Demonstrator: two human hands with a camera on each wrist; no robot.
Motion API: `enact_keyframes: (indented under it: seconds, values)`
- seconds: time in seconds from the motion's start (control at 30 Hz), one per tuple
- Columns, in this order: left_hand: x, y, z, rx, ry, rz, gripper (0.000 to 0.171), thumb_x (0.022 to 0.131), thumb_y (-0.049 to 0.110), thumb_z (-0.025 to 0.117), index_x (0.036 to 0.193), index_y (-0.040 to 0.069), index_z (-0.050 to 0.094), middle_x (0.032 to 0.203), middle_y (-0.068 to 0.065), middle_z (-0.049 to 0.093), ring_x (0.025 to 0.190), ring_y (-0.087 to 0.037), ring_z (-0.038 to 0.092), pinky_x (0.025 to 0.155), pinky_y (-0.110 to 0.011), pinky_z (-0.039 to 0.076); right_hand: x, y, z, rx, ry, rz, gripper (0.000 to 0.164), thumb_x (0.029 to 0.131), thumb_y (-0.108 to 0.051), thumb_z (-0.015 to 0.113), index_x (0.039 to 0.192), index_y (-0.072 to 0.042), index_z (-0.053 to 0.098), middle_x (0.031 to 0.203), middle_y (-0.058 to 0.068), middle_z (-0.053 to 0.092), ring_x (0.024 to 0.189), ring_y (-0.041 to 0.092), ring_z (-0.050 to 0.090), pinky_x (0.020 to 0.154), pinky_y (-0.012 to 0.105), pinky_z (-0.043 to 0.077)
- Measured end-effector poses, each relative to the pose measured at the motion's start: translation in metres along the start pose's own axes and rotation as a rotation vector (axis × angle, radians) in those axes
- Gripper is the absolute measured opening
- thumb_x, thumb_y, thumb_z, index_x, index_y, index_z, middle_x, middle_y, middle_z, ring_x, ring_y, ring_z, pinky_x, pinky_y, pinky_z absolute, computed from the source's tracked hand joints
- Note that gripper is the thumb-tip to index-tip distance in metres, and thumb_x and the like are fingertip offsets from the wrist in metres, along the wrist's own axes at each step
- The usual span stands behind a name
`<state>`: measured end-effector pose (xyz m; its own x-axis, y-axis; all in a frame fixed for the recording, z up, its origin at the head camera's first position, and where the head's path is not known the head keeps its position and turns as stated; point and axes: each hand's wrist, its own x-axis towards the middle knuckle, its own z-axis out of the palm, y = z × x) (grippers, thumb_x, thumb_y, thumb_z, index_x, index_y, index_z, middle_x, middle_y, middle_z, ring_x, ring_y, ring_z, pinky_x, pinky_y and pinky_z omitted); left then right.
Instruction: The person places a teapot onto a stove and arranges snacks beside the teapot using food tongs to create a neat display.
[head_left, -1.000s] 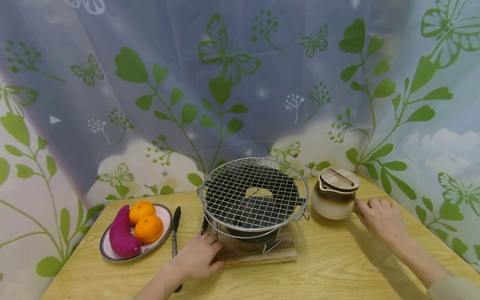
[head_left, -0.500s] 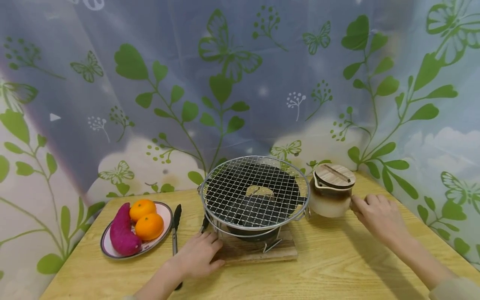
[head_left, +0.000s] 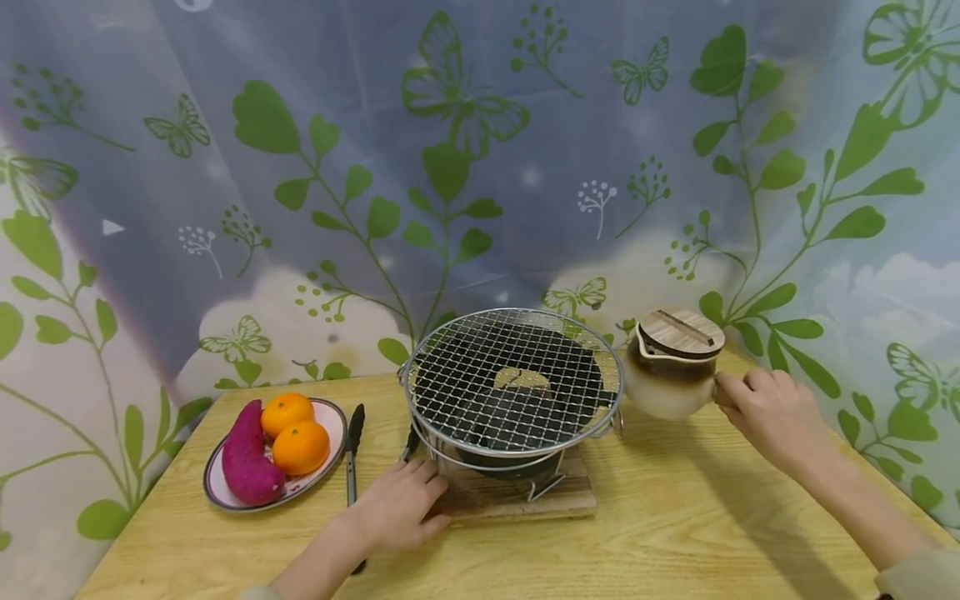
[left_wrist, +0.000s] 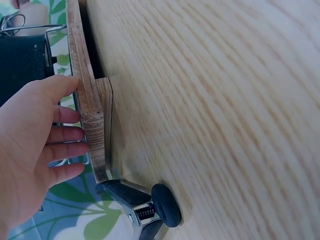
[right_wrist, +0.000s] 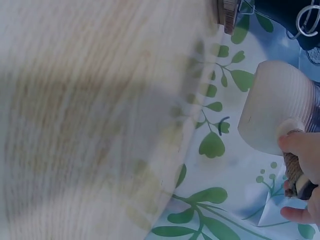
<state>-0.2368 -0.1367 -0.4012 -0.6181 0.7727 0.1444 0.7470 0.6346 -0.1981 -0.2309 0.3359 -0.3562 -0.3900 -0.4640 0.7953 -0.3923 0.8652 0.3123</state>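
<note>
My right hand (head_left: 772, 417) grips the short side handle of a cream-and-brown clay teapot (head_left: 663, 387) with a wooden lid, right of the grill. In the right wrist view the teapot (right_wrist: 275, 107) hangs above the table, its rope-wrapped handle (right_wrist: 293, 167) under the thumb. A round wire-mesh grill (head_left: 517, 383) over a dark pot-like stove stands on a wooden board (head_left: 525, 507). My left hand (head_left: 401, 504) rests at that board's near left corner. Seen from the left wrist, its loosely extended fingers and thumb touch the board's edge (left_wrist: 92, 120).
An oval plate (head_left: 330, 425) on the left bears two oranges (head_left: 300, 446) and a purple sweet potato (head_left: 251, 462). Beside it lies a long tool with black ends (head_left: 352, 454), partly behind my left forearm. A patterned cloth hangs behind the wooden table (head_left: 637, 533).
The right hand has lifted the teapot, after a small shift to the left. The left hand stays at the board. The head view has tilted slightly.
</note>
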Motion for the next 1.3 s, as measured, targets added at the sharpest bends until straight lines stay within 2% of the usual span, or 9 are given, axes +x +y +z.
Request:
enact_keyframes:
  seconds: [0.1, 0.23, 0.33, 0.37, 0.47, 0.53, 0.6, 1.0, 1.3]
  values:
    - [0.0, 0.0, 0.0, 0.002, 0.004, 0.005, 0.038, 0.085, 0.043, 0.059, 0.102, 0.009, 0.064, 0.101, -0.006, 0.058, 0.095, -0.023, 0.054, 0.081, -0.036, 0.045, 0.001, 0.004, -0.003, 0.0, -0.034, -0.005, 0.052, 0.1, -0.04, 0.023, 0.088, -0.005, 0.059, 0.064, 0.013, 0.047, 0.046, 0.031, 0.04, 0.034, 0.038, 0.03]
    - [0.0, 0.002, -0.002, -0.006, 0.007, 0.007, 0.039, 0.085, 0.042, 0.059, 0.103, 0.008, 0.064, 0.103, -0.008, 0.059, 0.099, -0.025, 0.055, 0.086, -0.038, 0.045, 0.003, 0.008, -0.009, -0.002, -0.11, 0.017, 0.022, 0.081, -0.022, 0.064, 0.091, -0.004, 0.056, 0.067, 0.015, 0.048, 0.048, 0.033, 0.043, 0.034, 0.041, 0.031]
    - [0.001, 0.001, -0.003, -0.004, 0.002, 0.005, 0.038, 0.085, 0.042, 0.059, 0.102, 0.008, 0.064, 0.103, -0.007, 0.059, 0.1, -0.025, 0.055, 0.088, -0.038, 0.045, 0.007, 0.01, -0.013, -0.01, -0.117, 0.023, 0.026, 0.085, -0.028, 0.064, 0.092, -0.004, 0.057, 0.066, 0.015, 0.047, 0.046, 0.031, 0.041, 0.033, 0.038, 0.029]
    - [0.001, 0.001, -0.003, -0.001, -0.001, 0.005, 0.038, 0.085, 0.042, 0.059, 0.101, 0.008, 0.064, 0.102, -0.007, 0.059, 0.099, -0.024, 0.055, 0.087, -0.038, 0.045, 0.008, 0.011, -0.014, -0.014, -0.113, 0.021, 0.032, 0.092, -0.035, 0.053, 0.093, -0.003, 0.057, 0.065, 0.015, 0.047, 0.046, 0.03, 0.04, 0.033, 0.037, 0.028]
    - [0.001, 0.001, -0.003, 0.008, -0.009, 0.004, 0.038, 0.085, 0.043, 0.059, 0.101, 0.009, 0.064, 0.102, -0.007, 0.059, 0.098, -0.024, 0.055, 0.086, -0.038, 0.045, 0.012, 0.013, -0.016, -0.014, -0.106, 0.017, 0.032, 0.093, -0.035, 0.053, 0.094, -0.002, 0.058, 0.065, 0.015, 0.045, 0.045, 0.029, 0.039, 0.032, 0.036, 0.027]
    - [0.001, 0.001, -0.003, 0.011, -0.015, 0.004, 0.039, 0.085, 0.043, 0.058, 0.102, 0.009, 0.064, 0.102, -0.007, 0.059, 0.098, -0.024, 0.055, 0.086, -0.038, 0.046, 0.014, 0.014, -0.017, -0.012, -0.117, 0.023, 0.028, 0.076, -0.019, 0.072, 0.095, -0.002, 0.058, 0.064, 0.015, 0.045, 0.046, 0.03, 0.039, 0.032, 0.036, 0.027]
    - [0.001, 0.001, -0.003, 0.013, -0.02, 0.004, 0.039, 0.085, 0.043, 0.058, 0.102, 0.008, 0.064, 0.103, -0.008, 0.059, 0.098, -0.024, 0.055, 0.085, -0.038, 0.046, 0.016, 0.015, -0.018, -0.008, -0.134, 0.024, 0.044, 0.056, -0.004, 0.076, 0.096, -0.002, 0.057, 0.065, 0.015, 0.044, 0.046, 0.03, 0.039, 0.032, 0.037, 0.027]
    - [0.002, -0.001, -0.004, -0.005, -0.024, -0.003, 0.039, 0.086, 0.042, 0.058, 0.104, 0.008, 0.064, 0.106, -0.009, 0.059, 0.103, -0.026, 0.054, 0.09, -0.04, 0.044, 0.032, 0.021, -0.024, -0.026, -0.165, 0.043, 0.054, 0.051, -0.003, 0.081, 0.099, -0.001, 0.058, 0.063, 0.013, 0.042, 0.047, 0.028, 0.039, 0.034, 0.037, 0.029]
    - [0.001, -0.001, -0.001, -0.01, -0.003, 0.02, 0.037, 0.086, 0.042, 0.059, 0.101, 0.008, 0.064, 0.104, -0.008, 0.059, 0.101, -0.025, 0.054, 0.088, -0.039, 0.045, 0.044, 0.022, -0.03, -0.021, -0.169, 0.064, 0.046, 0.056, -0.002, 0.079, 0.097, -0.001, 0.059, 0.066, 0.016, 0.046, 0.046, 0.029, 0.039, 0.034, 0.038, 0.029]
